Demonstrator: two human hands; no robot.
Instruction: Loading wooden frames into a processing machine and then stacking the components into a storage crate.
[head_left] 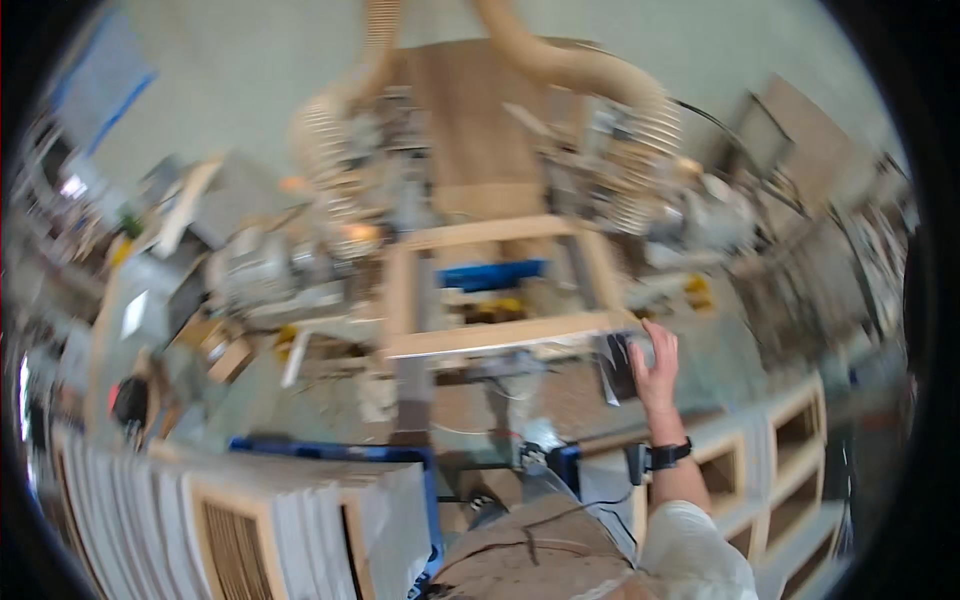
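My right hand (655,362) reaches forward and rests on the near right corner of a pale wooden frame (490,333) lying on a machine table. The fingers are spread over a dark flat part (618,367) at that corner; whether they grip it is unclear in the blur. A black watch sits on that wrist. My left hand is out of view.
Ribbed tan extraction hoses (560,62) hang over the woodworking machine. A blue cart (400,455) holds stacked white-and-wood frames (270,515) at lower left. More wooden frames (790,450) stand at lower right. Cluttered benches line the left side.
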